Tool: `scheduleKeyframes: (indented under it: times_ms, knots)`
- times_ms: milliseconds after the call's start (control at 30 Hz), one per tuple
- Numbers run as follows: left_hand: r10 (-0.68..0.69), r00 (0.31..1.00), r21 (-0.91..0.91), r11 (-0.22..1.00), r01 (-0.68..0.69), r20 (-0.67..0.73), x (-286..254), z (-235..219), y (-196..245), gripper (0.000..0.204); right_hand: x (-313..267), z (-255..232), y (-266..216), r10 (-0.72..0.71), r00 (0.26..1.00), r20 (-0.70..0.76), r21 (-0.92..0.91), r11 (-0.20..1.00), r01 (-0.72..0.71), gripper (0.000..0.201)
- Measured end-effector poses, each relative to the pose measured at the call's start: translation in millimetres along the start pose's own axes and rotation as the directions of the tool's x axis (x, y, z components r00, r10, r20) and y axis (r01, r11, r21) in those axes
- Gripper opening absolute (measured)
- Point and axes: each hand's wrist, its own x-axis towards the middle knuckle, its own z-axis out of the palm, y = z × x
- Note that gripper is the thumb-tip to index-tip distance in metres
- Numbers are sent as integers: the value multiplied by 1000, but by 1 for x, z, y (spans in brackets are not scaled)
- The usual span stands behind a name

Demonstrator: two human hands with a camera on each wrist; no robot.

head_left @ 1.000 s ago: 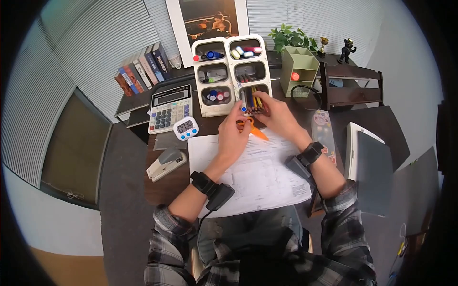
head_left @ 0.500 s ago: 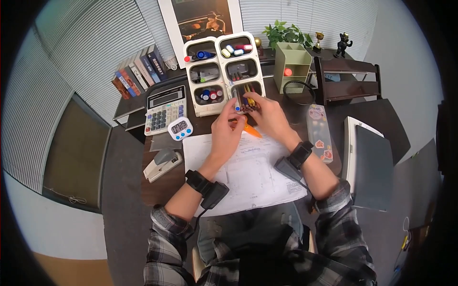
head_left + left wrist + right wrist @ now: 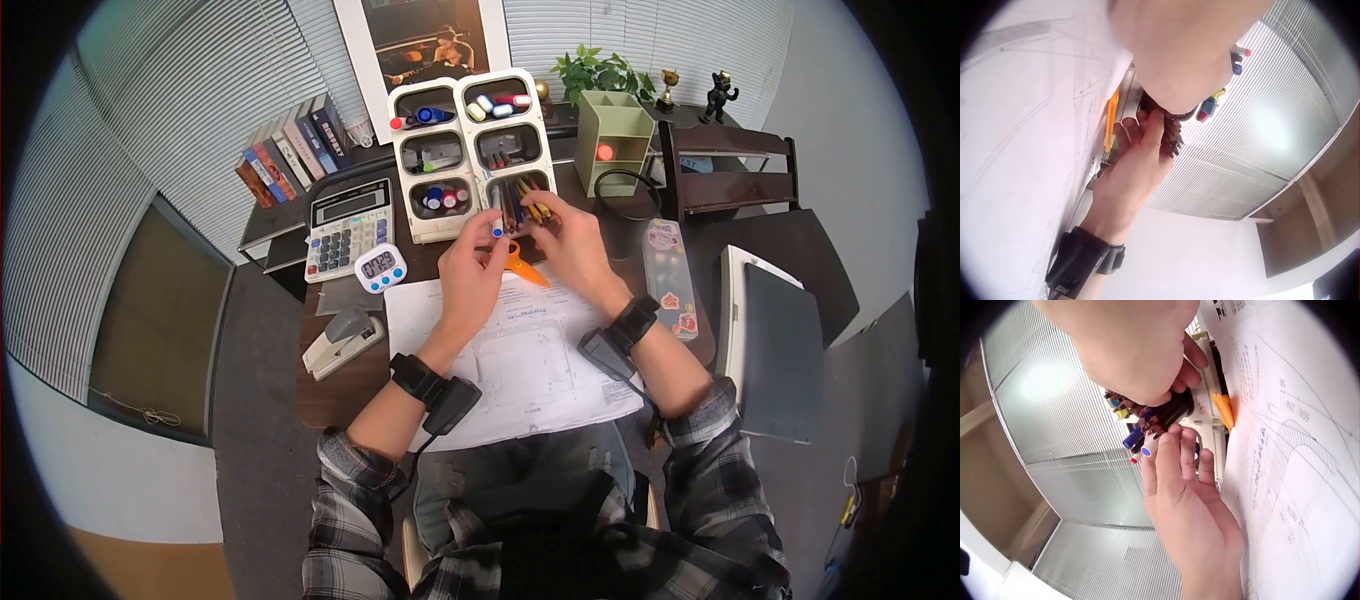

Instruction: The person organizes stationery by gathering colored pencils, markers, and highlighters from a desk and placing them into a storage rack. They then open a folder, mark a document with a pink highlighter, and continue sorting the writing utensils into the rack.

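Pinching a white marker (image 3: 497, 222) with a blue cap between curled fingers, the left hand (image 3: 473, 272) holds it upright at the lower right compartment of the white organizer (image 3: 472, 150), the cap end just below the fingertips in the right wrist view. The right hand (image 3: 574, 243) sits close beside it, its grip curled round a bundle of pencils (image 3: 523, 205) that stand in that same compartment, so both hands meet at the one slot, near enough to touch. Just under them an orange pair of scissors (image 3: 524, 267) lies on the desk (image 3: 340, 385), its tip on the edge of a large paper drawing (image 3: 520, 360) that spreads beneath both wrists.

Further out to the left stand a small digital timer (image 3: 380, 268), a calculator (image 3: 348, 228) and a stapler (image 3: 342, 341). To the right a clear pencil case (image 3: 670, 275) lies along the desk edge, and behind it stands a green box (image 3: 612, 147).
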Motion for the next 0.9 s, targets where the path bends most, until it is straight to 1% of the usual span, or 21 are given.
scheduleKeyframes:
  times_ms: [200,333,400,533,600,633,700,833,900]
  knots:
    - [13,1000,-5,1000,-13,-8,0,1,-2,35,0,-4,-12,66,997,-47,15,998,-65,23]
    - [26,1000,9,1000,-26,-4,0,2,-6,37,0,-5,-12,57,997,-57,27,998,-55,22]
    - [27,1000,3,1000,-27,7,0,2,-6,38,0,-6,-12,79,996,-44,45,996,-77,22]
    - [21,1000,11,1000,-21,9,0,2,-9,39,0,-6,-11,77,996,-42,59,995,-75,22]
    - [57,998,-9,998,-57,-9,0,3,-13,41,-1,-5,-8,15,998,-67,49,999,-12,23]
    - [56,998,-9,998,-56,-9,0,3,-13,41,-1,-4,-7,15,998,-67,49,999,-12,23]
    - [47,999,-12,999,-47,-4,0,3,-13,42,0,-3,-3,34,999,-35,14,999,-34,25]
    - [45,999,-1,999,-45,-2,1,3,-12,43,-1,-3,0,56,998,13,7,998,-56,28]
    - [14,999,7,1000,-15,31,0,2,-9,42,-1,-3,2,10,999,51,-6,1000,-10,33]
